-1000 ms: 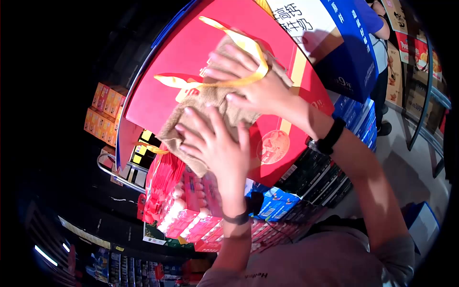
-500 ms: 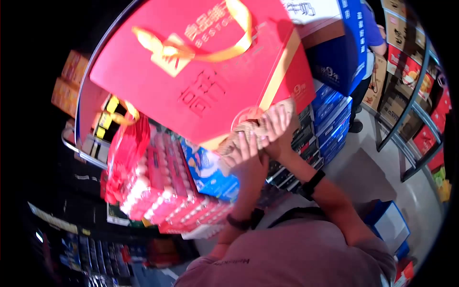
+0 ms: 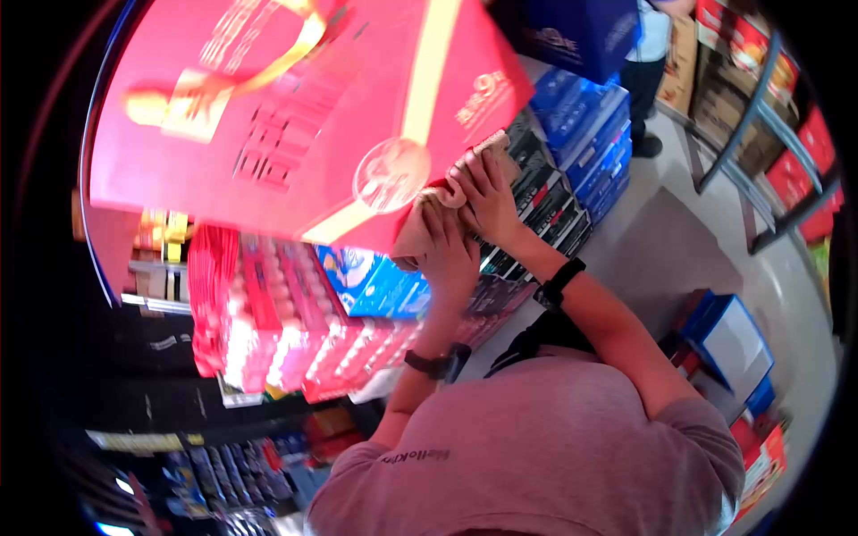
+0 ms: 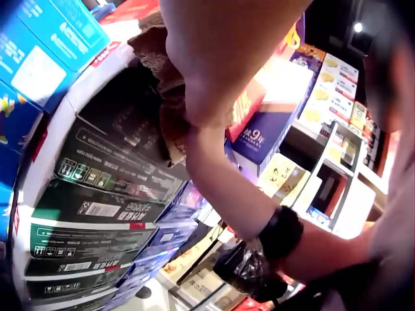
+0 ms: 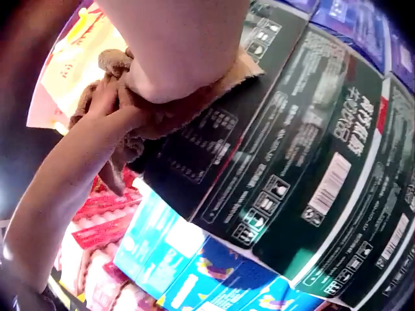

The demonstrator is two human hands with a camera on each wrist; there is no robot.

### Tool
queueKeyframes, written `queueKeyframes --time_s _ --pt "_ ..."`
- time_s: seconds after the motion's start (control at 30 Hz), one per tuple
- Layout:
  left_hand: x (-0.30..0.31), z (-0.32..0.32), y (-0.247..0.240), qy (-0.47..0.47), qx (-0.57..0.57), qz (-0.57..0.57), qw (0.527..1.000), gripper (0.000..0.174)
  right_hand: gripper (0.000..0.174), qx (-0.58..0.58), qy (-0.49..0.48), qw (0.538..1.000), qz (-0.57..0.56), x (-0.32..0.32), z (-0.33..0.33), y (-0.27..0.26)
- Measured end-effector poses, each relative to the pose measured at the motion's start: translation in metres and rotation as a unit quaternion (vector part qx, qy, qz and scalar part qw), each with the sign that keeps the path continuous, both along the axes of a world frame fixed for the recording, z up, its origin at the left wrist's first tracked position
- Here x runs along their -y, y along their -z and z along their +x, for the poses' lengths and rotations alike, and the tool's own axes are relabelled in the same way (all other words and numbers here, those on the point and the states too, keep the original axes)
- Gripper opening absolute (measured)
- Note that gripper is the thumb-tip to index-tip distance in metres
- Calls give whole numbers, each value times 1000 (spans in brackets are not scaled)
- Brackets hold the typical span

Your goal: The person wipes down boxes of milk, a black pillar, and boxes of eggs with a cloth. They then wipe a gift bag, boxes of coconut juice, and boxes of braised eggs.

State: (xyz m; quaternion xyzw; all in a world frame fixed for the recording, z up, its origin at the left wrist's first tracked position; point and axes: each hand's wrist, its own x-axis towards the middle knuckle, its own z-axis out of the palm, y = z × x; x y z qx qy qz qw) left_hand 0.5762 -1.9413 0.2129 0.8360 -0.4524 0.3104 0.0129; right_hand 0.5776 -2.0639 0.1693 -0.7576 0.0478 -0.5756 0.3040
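A crumpled brown cloth [image 3: 410, 245] lies bunched at the near edge of a large red gift box [image 3: 295, 192] with a yellow ribbon handle. My left hand [image 3: 450, 256] grips the cloth with bent fingers. Beside it on the right, my right hand [image 3: 490, 204] holds the other part of the same cloth. In the right wrist view, folds of the cloth [image 5: 115, 63] bulge around the left hand [image 5: 107, 103]. The left wrist view shows the cloth [image 4: 155, 55] hanging over dark cartons; the fingers are hidden there.
Below the red box are stacked dark green cartons [image 4: 97, 210], blue printed cartons [image 3: 393, 288] and pink packs [image 3: 295, 335] with rows of rounded shapes. Blue boxes [image 3: 590, 134] rise at the right. A metal rail [image 3: 769, 116] and another person's legs [image 3: 642, 94] appear farther right.
Both hands have drawn the cloth from the middle of the red box's face down to its near edge. The cloth has bunched up, and the fingers went from spread flat to bent around it.
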Motion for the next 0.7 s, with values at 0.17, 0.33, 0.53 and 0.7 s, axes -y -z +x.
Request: queueKeyframes --time_s 0.17,0.33,0.53,0.7 --pt "47 17 22 10 -77 130 988 72 68 -43 12 972 230 36 1 47" --pt "72 18 13 75 61 159 983 59 70 -104 -42 918 381 30 9 99" --pt "20 15 11 37 -6 158 987 51 78 -61 -148 932 325 -26 -3 80" --pt "-9 20 25 54 33 130 990 52 76 -38 -135 953 270 -39 -13 81"
